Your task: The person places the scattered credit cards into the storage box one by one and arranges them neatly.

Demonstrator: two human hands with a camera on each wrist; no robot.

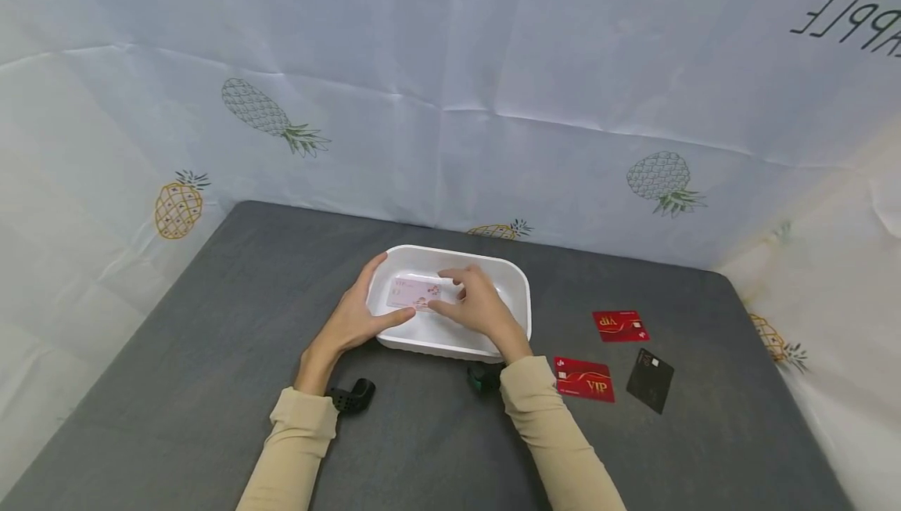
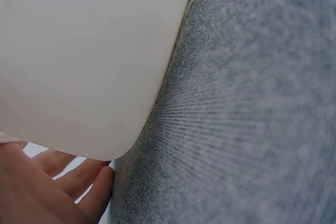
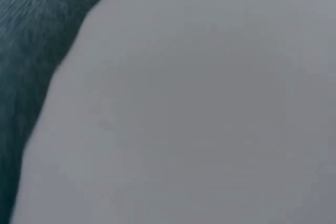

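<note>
A white plastic tray (image 1: 450, 344) with raised walls sits in the middle of the table. Inside it, toward the left, lies a pale pink VIP card (image 1: 408, 292). My left hand (image 1: 357, 315) holds the tray's left end, fingers along the outer wall and thumb reaching over the near rim. In the left wrist view, those fingers (image 2: 94, 182) are at the tray's corner. My right hand (image 1: 479, 304) is inside the tray at the card's right end, its thumb and fingers spread apart. The tray's pale wall (image 3: 184, 103) fills most of the right wrist view.
On the dark grey table (image 1: 232, 323), right of the tray, lie a red VIP card (image 1: 621, 326), a second red VIP card (image 1: 584, 379) and a black card (image 1: 651, 380). A pineapple-print cloth (image 1: 422, 159) hangs behind the table.
</note>
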